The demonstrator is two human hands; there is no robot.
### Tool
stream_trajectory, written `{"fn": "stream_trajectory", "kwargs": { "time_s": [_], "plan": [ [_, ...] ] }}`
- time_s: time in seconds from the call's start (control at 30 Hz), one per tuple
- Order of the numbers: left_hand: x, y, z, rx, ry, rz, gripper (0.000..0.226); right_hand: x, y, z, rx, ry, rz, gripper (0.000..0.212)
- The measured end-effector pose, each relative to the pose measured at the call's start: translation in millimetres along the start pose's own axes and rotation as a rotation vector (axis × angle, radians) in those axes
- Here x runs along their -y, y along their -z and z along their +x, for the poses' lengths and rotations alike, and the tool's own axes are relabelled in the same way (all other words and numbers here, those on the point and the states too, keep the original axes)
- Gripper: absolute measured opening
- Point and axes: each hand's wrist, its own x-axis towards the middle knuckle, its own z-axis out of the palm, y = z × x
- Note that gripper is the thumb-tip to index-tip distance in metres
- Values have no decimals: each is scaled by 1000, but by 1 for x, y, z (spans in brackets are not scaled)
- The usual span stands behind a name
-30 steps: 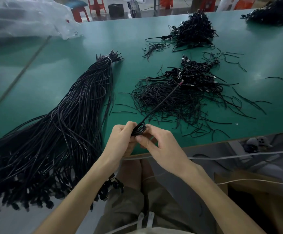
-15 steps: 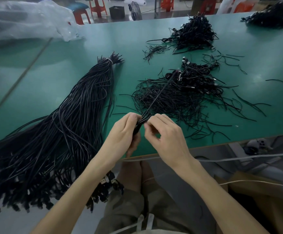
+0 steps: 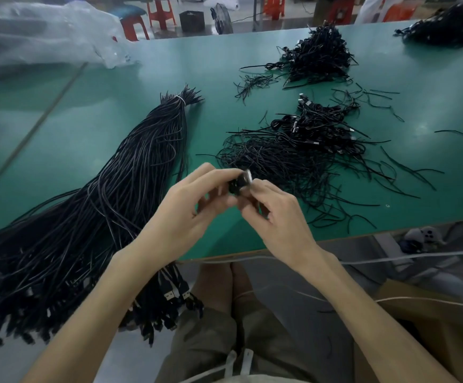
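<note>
Pinching coiled USB cable [image 3: 238, 186] with left grip [image 3: 194, 208] and right grip [image 3: 274, 214], both clenched on it, just above worktop [image 3: 86, 139] front edge. Could spring uncoiled if pinch slackens; could snag loose tie pile [image 3: 294, 167] just beyond.

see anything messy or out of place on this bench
Mildly. Loose black ties lie strewn over the green table, away from their pile, and the plug ends of the big cable bundle hang over the near edge. The left hand and right hand pinch a small coiled cable; nothing odd there.
</note>
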Motion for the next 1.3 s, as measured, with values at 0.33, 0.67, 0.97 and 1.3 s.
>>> {"fn": "stream_trajectory", "kwargs": {
  "time_s": [0.33, 0.67, 0.97, 1.3],
  "plan": [
    [-2, 4, 17, -2, 131, -51, 43, 18, 5, 8, -32, 88, -31, 17],
    [-11, 10, 19, -4, 312, -358, 23, 14, 0, 5, -89, 64, -272, 19],
    [9, 21, 19, 189, 207, -345, 32, 5, 5, -1, -24, 22, -54, 15],
    [17, 1, 18, 64, 230, -40, 38, 10, -2, 0, 25, -1, -113, 22]
  ]
}}
